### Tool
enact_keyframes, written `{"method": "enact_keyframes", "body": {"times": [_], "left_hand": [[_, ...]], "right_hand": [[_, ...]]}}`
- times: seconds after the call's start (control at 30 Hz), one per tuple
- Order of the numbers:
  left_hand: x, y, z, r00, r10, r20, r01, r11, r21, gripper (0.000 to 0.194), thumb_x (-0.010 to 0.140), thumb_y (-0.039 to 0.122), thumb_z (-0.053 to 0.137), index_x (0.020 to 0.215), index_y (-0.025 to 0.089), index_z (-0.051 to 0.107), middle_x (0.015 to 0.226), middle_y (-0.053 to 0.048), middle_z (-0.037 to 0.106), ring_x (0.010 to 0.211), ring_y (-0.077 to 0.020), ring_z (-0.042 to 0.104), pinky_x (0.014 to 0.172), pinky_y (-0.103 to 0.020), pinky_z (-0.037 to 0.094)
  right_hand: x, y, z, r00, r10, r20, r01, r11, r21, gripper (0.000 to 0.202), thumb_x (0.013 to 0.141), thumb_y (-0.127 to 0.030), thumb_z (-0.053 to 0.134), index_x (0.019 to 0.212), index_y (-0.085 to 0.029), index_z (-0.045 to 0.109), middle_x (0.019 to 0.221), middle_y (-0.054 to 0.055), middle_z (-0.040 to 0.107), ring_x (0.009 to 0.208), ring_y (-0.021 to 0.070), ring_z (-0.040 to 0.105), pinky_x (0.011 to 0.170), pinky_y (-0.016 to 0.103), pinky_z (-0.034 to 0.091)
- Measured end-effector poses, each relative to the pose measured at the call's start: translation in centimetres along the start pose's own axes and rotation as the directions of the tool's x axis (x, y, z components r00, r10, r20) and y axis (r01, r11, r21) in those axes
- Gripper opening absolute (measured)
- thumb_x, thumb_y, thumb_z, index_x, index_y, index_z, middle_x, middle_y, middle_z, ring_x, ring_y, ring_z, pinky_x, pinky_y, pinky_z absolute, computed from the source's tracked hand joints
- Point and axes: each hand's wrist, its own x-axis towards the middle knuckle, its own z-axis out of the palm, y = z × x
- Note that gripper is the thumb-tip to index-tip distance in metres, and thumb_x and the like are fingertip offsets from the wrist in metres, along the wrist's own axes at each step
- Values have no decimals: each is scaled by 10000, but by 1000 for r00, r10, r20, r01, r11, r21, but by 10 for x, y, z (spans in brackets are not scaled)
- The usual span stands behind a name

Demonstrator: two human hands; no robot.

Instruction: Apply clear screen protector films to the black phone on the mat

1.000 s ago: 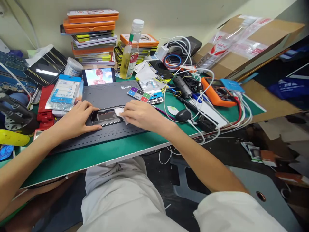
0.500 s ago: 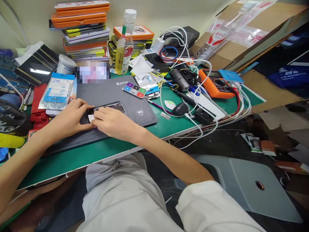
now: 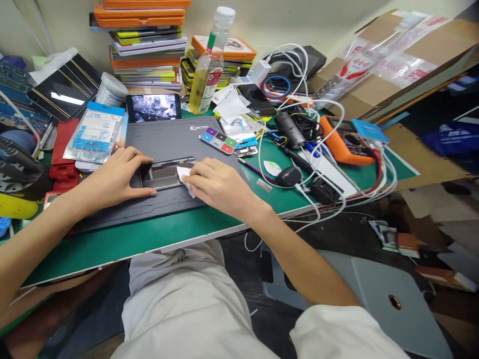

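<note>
A dark, glossy smartphone point(image 3: 160, 175) lies flat on the grey work mat point(image 3: 164, 134). My left hand point(image 3: 118, 174) grips its left end, forefinger at the far corner and thumb at the near one. Pinched in the fingers of my right hand point(image 3: 220, 187) is a crumpled white wipe point(image 3: 184, 175), pressed on the right part of the glass. The right end of the phone is partly hidden behind that hand. On the mat beyond it rests a small pad with coloured squares point(image 3: 219, 140).
A lit phone point(image 3: 154, 107) stands behind the mat, beside a bottle of yellow liquid point(image 3: 207, 65). Stacked orange and yellow cases point(image 3: 145, 55) rise at the wall. Tangled white cables and an orange multimeter point(image 3: 347, 139) crowd the right. Plastic packets point(image 3: 95, 130) lie at left.
My right hand has slid the wipe from the left end of the smartphone toward its right end, uncovering the left part of the glass. The left hand keeps its grip. The view has shifted slightly.
</note>
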Motion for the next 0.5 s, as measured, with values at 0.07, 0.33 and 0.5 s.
{"method": "enact_keyframes", "body": {"times": [0.07,0.33,0.5], "left_hand": [[1,1,0,1000,-3,-9,3,1000,-1,1065,1097,1049,688,1794,244,692,1593,-186,771,1532,-471,688,1508,-670,435],[-1,4,8,999,-9,-43,7,1000,-29,1107,1102,1049,685,1847,231,651,1571,-187,774,1528,-475,699,1475,-638,478],[-1,5,7,999,4,-34,-4,1000,-7,1054,1123,978,734,1865,236,633,1542,-178,768,1482,-464,709,1434,-624,515]], "right_hand": [[11,9,3,1000,11,27,-12,1000,25,314,1296,-143,623,1284,-209,930,1172,131,869,1095,320,744,986,480,597],[11,46,0,998,58,36,-59,997,51,321,1286,-158,637,1243,-213,951,1192,138,884,1090,338,780,1008,513,652],[57,19,27,997,-23,70,15,994,108,334,1288,-158,627,1236,-209,953,1252,152,884,1170,345,761,1073,518,633]]}}
